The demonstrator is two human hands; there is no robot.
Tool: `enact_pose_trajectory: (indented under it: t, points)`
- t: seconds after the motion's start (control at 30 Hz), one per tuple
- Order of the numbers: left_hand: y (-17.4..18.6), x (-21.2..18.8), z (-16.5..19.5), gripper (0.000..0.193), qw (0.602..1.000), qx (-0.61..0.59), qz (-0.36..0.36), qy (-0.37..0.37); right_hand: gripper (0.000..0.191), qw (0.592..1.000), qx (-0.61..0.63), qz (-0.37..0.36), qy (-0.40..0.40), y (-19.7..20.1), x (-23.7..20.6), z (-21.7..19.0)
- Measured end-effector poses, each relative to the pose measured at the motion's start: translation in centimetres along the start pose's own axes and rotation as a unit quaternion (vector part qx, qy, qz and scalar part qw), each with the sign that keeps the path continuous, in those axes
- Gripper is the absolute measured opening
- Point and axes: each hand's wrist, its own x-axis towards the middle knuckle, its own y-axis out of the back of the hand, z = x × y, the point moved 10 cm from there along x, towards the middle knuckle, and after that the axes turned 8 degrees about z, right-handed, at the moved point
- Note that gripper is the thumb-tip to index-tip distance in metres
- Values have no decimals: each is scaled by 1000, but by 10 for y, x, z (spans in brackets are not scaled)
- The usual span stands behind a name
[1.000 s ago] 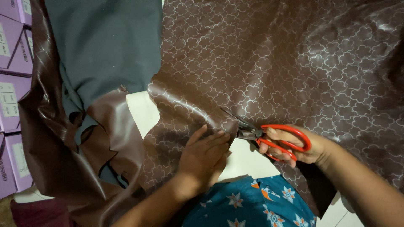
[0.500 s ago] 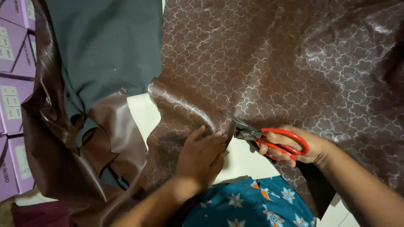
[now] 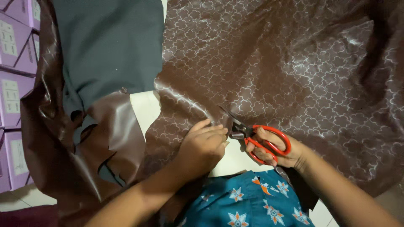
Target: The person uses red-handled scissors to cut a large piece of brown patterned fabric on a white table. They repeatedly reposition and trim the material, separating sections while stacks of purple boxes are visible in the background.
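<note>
A large sheet of shiny brown material [image 3: 286, 71] with a pale clover pattern lies spread across the floor. My right hand [image 3: 280, 151] grips red-handled scissors [image 3: 256, 136], whose dark blades bite into the sheet's near edge. My left hand [image 3: 202, 145] presses flat on the brown sheet just left of the blades, fingertips almost touching them. A cut-off brown piece [image 3: 109, 138] with its plain side up lies to the left.
A dark grey-green cloth [image 3: 109, 46] covers the upper left. Purple boxes [image 3: 14, 75] are stacked along the left edge. A white floor patch [image 3: 145, 109] shows between the pieces. My teal patterned garment [image 3: 248, 201] fills the bottom centre.
The scissors and my right hand have shifted slightly down and right along the cut. My left hand followed, staying beside the blades.
</note>
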Motion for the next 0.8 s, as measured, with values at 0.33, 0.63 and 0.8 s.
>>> enact_pose_trajectory:
  t: [0.33, 0.63, 0.8]
  points:
    - [6, -28, -28, 15, 981, -149, 38, 120, 76, 999, -11, 33, 25, -6, 3, 17]
    - [10, -34, -32, 17, 978, -162, 59, 116, 77, 996, -14, 44, 77, -29, -3, 19]
    - [14, -36, -27, 17, 978, -172, 65, 99, 83, 997, 48, 47, 40, -47, -9, 28]
